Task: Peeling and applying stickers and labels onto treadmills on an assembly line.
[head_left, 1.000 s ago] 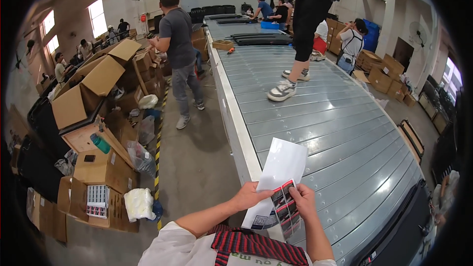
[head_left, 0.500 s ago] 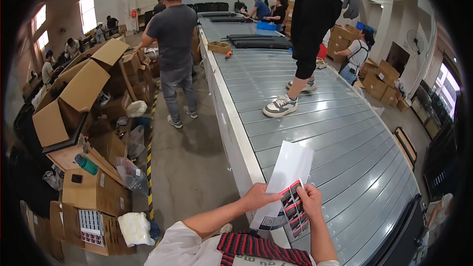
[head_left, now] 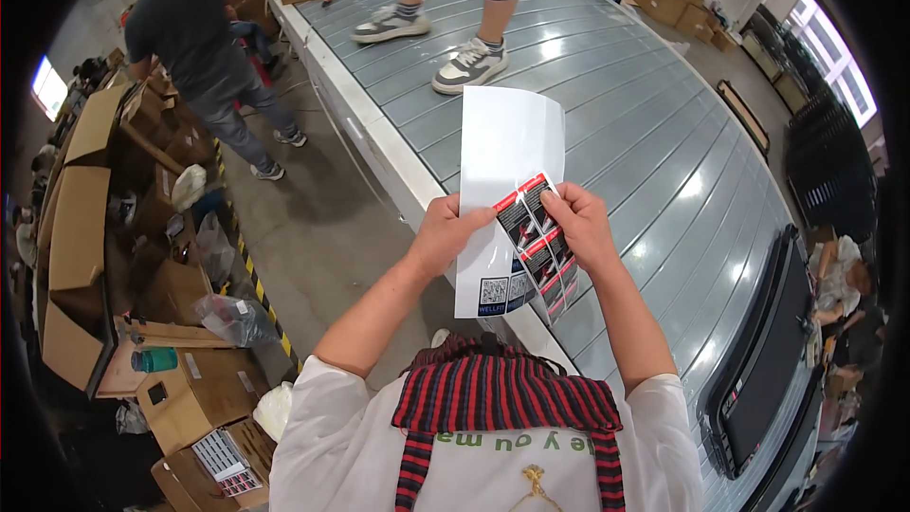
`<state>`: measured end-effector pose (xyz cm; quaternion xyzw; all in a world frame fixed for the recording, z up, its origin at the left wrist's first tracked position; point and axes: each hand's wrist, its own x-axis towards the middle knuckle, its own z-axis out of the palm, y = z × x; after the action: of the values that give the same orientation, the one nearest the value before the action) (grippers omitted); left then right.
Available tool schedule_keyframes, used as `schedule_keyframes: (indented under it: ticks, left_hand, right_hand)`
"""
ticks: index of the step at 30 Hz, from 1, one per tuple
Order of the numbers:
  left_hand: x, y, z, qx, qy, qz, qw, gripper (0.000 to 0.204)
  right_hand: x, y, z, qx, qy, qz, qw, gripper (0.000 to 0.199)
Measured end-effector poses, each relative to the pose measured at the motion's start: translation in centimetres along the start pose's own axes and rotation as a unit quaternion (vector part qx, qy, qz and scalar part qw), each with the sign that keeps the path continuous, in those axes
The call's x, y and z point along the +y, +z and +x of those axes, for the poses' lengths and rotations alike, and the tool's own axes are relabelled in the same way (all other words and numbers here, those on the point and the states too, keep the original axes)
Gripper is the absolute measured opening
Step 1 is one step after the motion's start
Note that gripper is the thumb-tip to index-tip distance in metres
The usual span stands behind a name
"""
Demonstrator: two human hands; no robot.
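Observation:
In front of my chest, over the edge of the slatted grey surface, both hands hold printed sheets. A long white sheet point(head_left: 507, 133) stands tilted upward, with dark square codes near its lower end. My left hand point(head_left: 445, 235) grips this sheet's left side, the thumb lying across it toward a smaller red-and-black label sheet point(head_left: 540, 251). That label sheet overlaps the right part of the white one and carries several small pictures. My right hand point(head_left: 583, 223) pinches its upper right corner, thumb on the front. The fingers behind the sheets are hidden.
On the long slatted conveyor point(head_left: 645, 180) a person stands in grey-and-white shoes point(head_left: 471, 66). Black framed panels point(head_left: 754, 360) lie at its right edge. Another person point(head_left: 194, 33) stands in the aisle at left, near opened cardboard boxes point(head_left: 90, 218) and yellow-black floor tape point(head_left: 251, 270).
My view has tipped down and turned. Both hands now appear higher in the picture, still on the sheets. The label sheet faces me more fully. The person on the conveyor has shifted their feet.

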<state>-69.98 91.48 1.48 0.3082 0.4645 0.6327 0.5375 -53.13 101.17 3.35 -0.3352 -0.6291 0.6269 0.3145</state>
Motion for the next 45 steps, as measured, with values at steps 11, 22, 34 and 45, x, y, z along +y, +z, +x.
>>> schedule_keyframes:
  ticks: [11,22,34,45]
  left_hand:
    - [-3.7,6.4,2.3,-0.096,0.018,0.155,0.983,0.022]
    - [-5.1,12.8,3.2,-0.187,-0.001,0.209,0.96,0.021]
    - [-4.6,10.2,2.1,-0.164,-0.071,0.229,0.957,0.021]
    - [-4.5,9.5,-0.3,-0.178,-0.072,0.199,0.961,0.019]
  right_hand:
    - [0.7,-8.1,-4.8,0.074,-0.037,-0.169,0.982,0.023]
    - [4.6,-15.0,-7.2,0.041,-0.004,0.013,0.999,0.014]
    - [5.2,-13.3,-6.1,-0.016,0.023,0.045,0.999,0.016]
    - [4.3,-12.2,-7.7,-0.021,0.026,0.021,0.999,0.015]
